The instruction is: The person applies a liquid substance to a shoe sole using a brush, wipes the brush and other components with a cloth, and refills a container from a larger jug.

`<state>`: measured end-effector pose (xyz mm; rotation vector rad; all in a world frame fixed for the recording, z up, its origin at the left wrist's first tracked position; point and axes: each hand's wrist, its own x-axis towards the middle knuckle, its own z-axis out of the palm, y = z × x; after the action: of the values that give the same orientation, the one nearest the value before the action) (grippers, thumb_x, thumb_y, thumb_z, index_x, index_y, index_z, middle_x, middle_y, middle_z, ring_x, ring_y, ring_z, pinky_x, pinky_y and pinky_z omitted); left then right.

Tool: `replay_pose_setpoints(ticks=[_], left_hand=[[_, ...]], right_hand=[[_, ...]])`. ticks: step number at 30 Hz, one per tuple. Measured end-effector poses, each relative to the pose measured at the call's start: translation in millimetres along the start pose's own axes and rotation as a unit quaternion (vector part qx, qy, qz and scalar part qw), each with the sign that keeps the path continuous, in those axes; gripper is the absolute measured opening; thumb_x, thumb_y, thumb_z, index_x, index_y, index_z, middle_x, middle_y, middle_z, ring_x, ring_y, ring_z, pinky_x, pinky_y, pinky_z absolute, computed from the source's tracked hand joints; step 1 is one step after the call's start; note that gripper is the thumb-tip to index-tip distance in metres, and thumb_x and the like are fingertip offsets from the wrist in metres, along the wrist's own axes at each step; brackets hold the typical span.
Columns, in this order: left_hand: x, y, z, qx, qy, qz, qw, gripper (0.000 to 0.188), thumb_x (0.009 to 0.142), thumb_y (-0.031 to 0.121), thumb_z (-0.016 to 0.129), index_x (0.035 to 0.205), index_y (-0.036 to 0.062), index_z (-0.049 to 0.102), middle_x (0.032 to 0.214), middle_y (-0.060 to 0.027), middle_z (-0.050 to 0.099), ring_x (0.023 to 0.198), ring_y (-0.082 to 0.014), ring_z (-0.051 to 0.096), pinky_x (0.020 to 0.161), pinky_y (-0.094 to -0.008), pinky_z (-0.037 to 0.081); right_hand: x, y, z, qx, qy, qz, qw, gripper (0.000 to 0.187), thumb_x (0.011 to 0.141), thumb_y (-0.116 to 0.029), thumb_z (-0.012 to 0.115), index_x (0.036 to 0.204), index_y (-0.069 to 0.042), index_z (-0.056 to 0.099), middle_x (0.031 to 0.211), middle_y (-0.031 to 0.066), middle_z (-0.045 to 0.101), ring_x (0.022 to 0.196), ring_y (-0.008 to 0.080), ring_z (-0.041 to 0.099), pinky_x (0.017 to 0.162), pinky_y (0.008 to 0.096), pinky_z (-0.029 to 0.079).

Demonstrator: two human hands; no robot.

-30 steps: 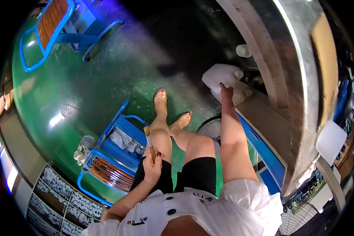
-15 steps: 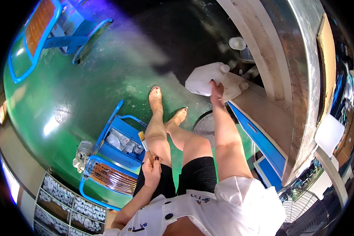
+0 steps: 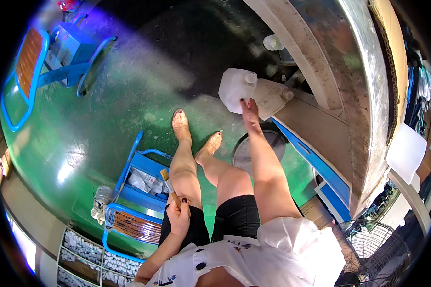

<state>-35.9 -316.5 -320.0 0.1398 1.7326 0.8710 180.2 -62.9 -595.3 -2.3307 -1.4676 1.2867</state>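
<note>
My left hand [image 3: 179, 220] is closed round the wooden handle of a paintbrush [image 3: 170, 184], held above my left knee with its pale bristles upward. Out in front, my right hand [image 3: 250, 115] has its fingers on the near side of a white plastic jug [image 3: 236, 87]. The hand hides the part of the jug that it grips. A second, dirtier translucent jug [image 3: 271, 98] is right beside the first, partly covered by it and my hand.
A blue-framed seat [image 3: 134, 224] and a blue bin [image 3: 146, 184] with packets stand left of my legs. A round grey lid-like disc [image 3: 244, 153] lies below my right forearm. The workbench [image 3: 311, 129] runs along the right; a fan [image 3: 371, 251] stands behind it.
The white jug has swung from a slanted pose to a more upright one beside the second jug, my right hand moving with it. The paintbrush stays in my left hand.
</note>
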Motion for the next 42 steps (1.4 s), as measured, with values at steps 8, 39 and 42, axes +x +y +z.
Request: replay_pose_setpoints(ticks=[8, 39, 42], left_hand=[[0, 7, 7, 0.027, 0.017, 0.007, 0.999, 0.016, 0.086, 0.010, 0.049, 0.072, 0.0023, 0.051, 0.047, 0.0028, 0.041, 0.039, -0.0041, 0.037, 0.037, -0.0206, 0.027], [-85, 212, -31, -0.279, 0.075, 0.322, 0.902, 0.019, 0.090, 0.019, 0.045, 0.078, 0.0037, 0.046, 0.052, 0.0036, 0.033, 0.038, -0.0040, 0.029, 0.034, -0.0203, 0.025], [-91, 201, -35, -0.287, 0.084, 0.310, 0.903, 0.019, 0.089, 0.019, 0.045, 0.078, 0.0035, 0.046, 0.051, 0.0036, 0.033, 0.037, -0.0041, 0.029, 0.034, -0.0202, 0.025]], right_hand=[[20, 82, -61, -0.046, 0.301, 0.113, 0.946, 0.050, 0.068, -0.039, 0.066, 0.093, 0.003, 0.054, 0.090, 0.0202, 0.060, 0.086, 0.0325, 0.058, 0.075, 0.0387, 0.046], [-387, -351, -454, 0.325, 0.011, -0.410, 0.852, 0.022, 0.082, -0.022, 0.053, 0.078, -0.001, 0.058, 0.068, 0.0032, 0.054, 0.062, 0.0107, 0.050, 0.058, 0.0220, 0.039], [-405, -410, -477, 0.403, 0.017, -0.412, 0.817, 0.020, 0.078, -0.021, 0.059, 0.078, -0.001, 0.060, 0.071, 0.0048, 0.057, 0.069, 0.0137, 0.056, 0.065, 0.0244, 0.043]])
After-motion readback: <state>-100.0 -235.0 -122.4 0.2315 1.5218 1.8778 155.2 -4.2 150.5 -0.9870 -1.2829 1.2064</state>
